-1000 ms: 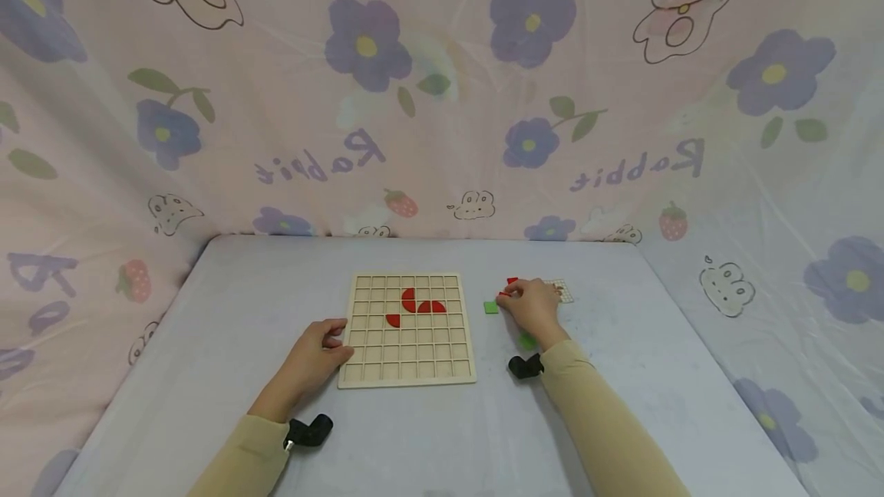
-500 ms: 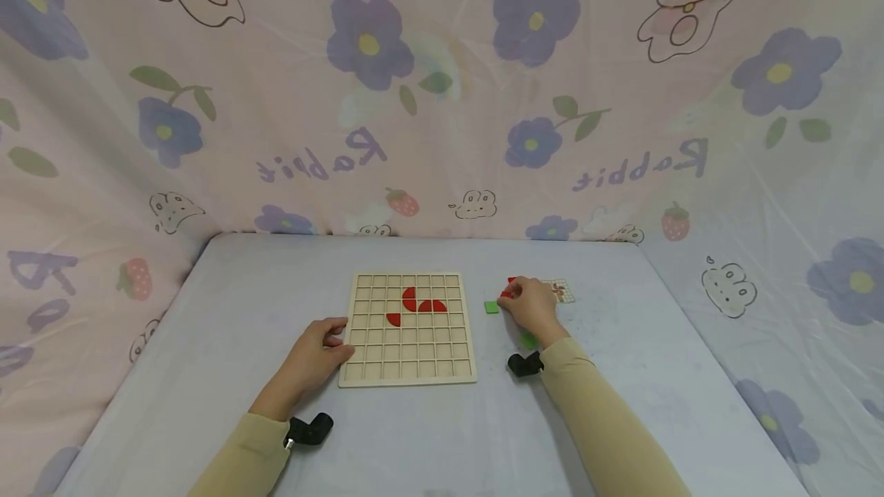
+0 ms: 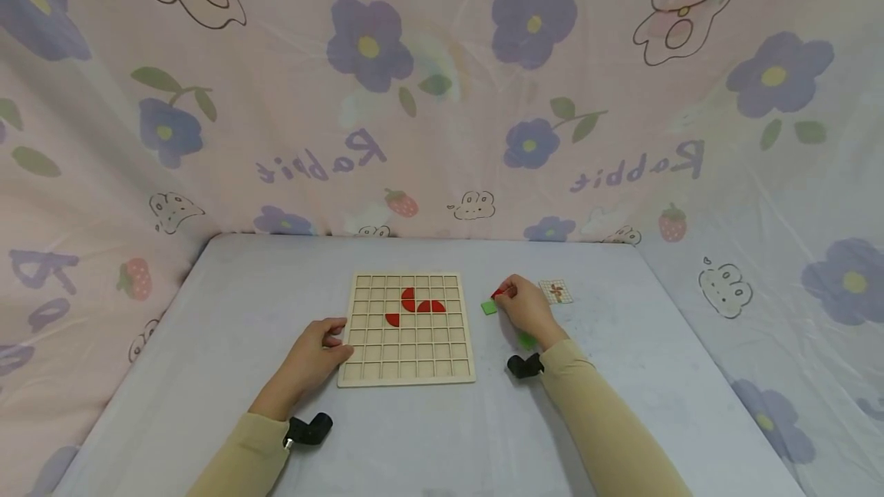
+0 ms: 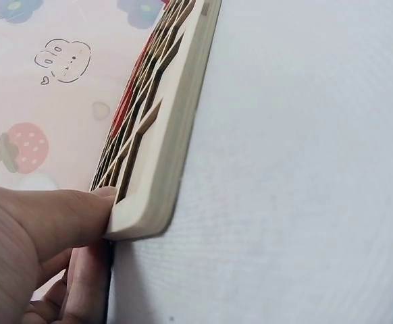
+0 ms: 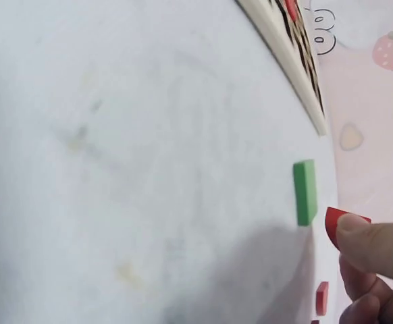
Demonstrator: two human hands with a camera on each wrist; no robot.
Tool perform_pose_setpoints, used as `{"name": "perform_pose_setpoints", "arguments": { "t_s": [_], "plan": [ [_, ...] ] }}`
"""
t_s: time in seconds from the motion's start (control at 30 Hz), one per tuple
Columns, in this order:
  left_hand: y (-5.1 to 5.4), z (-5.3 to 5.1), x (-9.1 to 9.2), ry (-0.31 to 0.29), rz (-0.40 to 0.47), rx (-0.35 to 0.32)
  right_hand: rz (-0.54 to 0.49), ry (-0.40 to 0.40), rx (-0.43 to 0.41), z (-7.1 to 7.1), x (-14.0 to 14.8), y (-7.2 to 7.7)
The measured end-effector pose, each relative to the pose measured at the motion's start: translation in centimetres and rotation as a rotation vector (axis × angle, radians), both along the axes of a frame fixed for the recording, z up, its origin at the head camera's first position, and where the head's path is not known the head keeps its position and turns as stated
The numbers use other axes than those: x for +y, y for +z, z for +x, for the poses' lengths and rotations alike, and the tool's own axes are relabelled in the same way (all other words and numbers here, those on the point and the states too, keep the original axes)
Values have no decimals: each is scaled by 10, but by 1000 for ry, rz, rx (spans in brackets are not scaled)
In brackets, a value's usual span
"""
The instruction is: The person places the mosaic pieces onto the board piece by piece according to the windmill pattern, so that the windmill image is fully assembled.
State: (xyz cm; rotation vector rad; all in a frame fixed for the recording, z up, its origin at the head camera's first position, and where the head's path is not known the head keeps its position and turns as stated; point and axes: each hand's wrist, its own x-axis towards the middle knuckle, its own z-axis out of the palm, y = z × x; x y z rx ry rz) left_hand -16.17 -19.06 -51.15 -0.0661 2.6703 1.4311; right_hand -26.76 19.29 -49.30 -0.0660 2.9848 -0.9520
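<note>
In the head view my left hand (image 3: 318,355) grips the left edge of a pale wooden grid board (image 3: 442,370). The left wrist view shows the thumb (image 4: 68,219) on the rim, with the other fingers partly hidden. Several red rounded tiles lie in the board's cells, among them a quarter-circle tile (image 3: 393,320). To the right of the board, my right hand (image 3: 528,305) pinches a red quarter-circle tile (image 5: 333,226) between thumb and finger, above the table. A green square tile (image 3: 489,307) lies just left of these fingertips.
A small pattern card (image 3: 555,291) with a printed grid lies beyond the right hand. Another green tile (image 3: 527,340) is partly covered by that hand. Red tiles (image 5: 322,298) lie beneath its fingers. A patterned curtain (image 3: 442,98) closes off the white table's far side.
The right hand has shifted slightly left with the red tile, which now shows clear of the table, and more of the pattern card is visible. The left hand and board stay put.
</note>
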Motion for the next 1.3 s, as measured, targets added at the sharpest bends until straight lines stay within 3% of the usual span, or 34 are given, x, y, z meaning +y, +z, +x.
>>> {"name": "perform_pose_setpoints", "arguments": {
  "t_s": [0.2, 0.33, 0.57, 1.07, 1.3],
  "plan": [
    [0, 0, 0, -3, 7, -2, -71, 29, 44, 2, -9, 8],
    [0, 0, -1, -2, 3, -3, -132, 64, 21, 5, -20, 11],
    [0, -1, -1, 3, 4, -1, -116, 120, -51, 9, -53, 6],
    [-4, -4, 0, 13, 0, 4, -186, 337, -82, 25, -100, 0],
    [-3, -3, 0, 16, 5, 1, -184, 377, -97, 27, -120, -1]
  ]
}}
